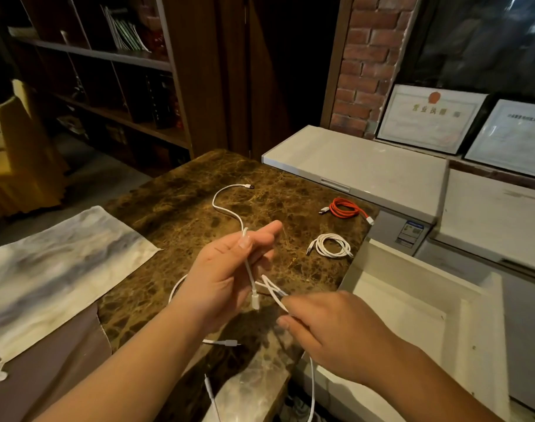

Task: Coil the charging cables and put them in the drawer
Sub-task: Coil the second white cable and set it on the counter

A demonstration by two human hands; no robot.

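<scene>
My left hand pinches a loose white cable between thumb and fingers; one plug end hangs below the palm, and the far end snakes across the brown marble counter. My right hand grips crossed loops of white cable just right of the left hand, and a strand drops down off the counter's near edge. A coiled red cable and a coiled white cable lie near the counter's right edge. An open white drawer sits to the right, below counter level.
A grey-white cloth covers the counter's left part. White chest freezers stand beyond the counter on the right, with framed certificates leaning on the brick wall. Dark shelving fills the left background.
</scene>
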